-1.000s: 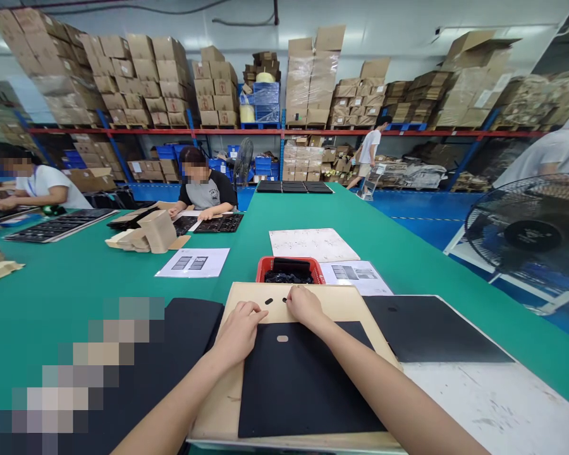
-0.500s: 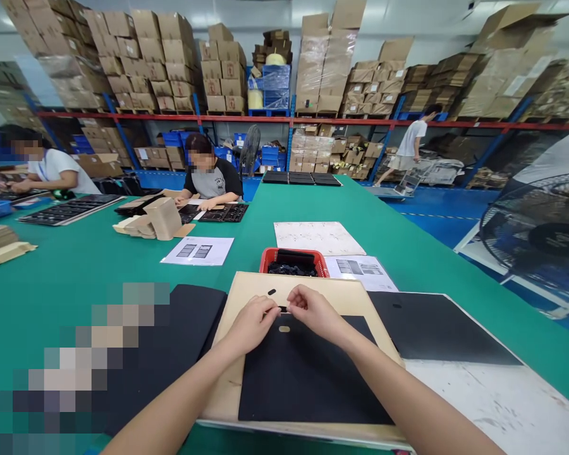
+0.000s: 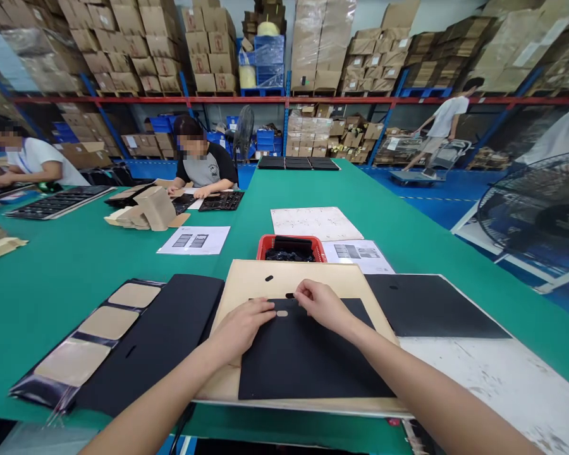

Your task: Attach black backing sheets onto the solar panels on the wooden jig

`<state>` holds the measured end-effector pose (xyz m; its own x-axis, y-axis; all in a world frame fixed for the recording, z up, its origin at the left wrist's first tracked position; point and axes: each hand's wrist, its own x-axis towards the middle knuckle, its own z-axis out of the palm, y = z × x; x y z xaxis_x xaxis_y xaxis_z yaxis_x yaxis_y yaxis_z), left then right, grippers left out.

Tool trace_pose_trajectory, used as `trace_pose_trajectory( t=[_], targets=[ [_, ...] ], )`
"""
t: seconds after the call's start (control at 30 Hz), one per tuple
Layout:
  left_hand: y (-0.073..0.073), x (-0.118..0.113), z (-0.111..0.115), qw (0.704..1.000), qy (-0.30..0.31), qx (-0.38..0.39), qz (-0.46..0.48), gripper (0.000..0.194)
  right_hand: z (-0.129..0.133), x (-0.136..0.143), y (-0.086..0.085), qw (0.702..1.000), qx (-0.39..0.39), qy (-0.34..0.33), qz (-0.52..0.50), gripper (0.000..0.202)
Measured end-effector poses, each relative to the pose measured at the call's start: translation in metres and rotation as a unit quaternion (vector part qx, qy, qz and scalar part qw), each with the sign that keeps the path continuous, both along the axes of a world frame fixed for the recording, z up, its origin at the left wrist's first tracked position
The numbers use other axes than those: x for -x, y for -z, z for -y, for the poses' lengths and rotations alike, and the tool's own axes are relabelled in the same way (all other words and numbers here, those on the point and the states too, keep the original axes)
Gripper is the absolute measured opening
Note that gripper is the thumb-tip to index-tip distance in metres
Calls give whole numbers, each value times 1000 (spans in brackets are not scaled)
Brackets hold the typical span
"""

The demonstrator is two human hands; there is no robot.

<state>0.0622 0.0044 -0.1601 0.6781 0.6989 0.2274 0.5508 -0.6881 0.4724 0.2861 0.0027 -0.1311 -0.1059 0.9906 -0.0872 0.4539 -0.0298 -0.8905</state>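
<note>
A black sheet [image 3: 308,366] with a small oval hole [image 3: 282,313] near its top edge lies on a tan board [image 3: 313,273]. My left hand [image 3: 244,323] rests flat on the sheet's upper left, fingertips just left of the hole. At the sheet's top edge, the fingers of my right hand [image 3: 321,304] are pinched at a small black oval piece [image 3: 289,295]; its right end is hidden by the fingertips. Another small black oval [image 3: 269,278] is on the bare upper part of the board.
Behind the board stands a red basket [image 3: 262,248] of black pieces. Black sheets [image 3: 171,328] lie to the left, beside a pack with tan pads [image 3: 109,321]. Right is another black sheet [image 3: 436,306] on a white board [image 3: 483,385]. A co-worker [image 3: 201,164] sits across; a fan [image 3: 550,215] stands right.
My left hand has let go of the small oval piece and come down flat on the sheet. My right hand has stayed at the piece, shifting slightly right. The camera view has tilted down.
</note>
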Motion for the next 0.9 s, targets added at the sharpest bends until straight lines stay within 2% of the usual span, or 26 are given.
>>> trace_pose_trajectory(
  t=[0.07,0.17,0.37,0.6,0.9],
  targets=[
    [12,7,9,995,33,-48,-82,51,4,-2,3,999,51,-11,4,10],
    [21,7,25,987,37,-83,-131,54,9,2,7,991,131,-25,-23,13],
    [13,-6,44,989,-1,-91,-114,49,15,13,12,970,226,-49,-72,21],
    [14,-5,42,991,-5,-85,-105,46,15,16,9,968,239,-43,-55,28],
    [16,-3,41,990,-1,-87,-107,42,16,14,9,969,237,-52,-47,27]
  ],
)
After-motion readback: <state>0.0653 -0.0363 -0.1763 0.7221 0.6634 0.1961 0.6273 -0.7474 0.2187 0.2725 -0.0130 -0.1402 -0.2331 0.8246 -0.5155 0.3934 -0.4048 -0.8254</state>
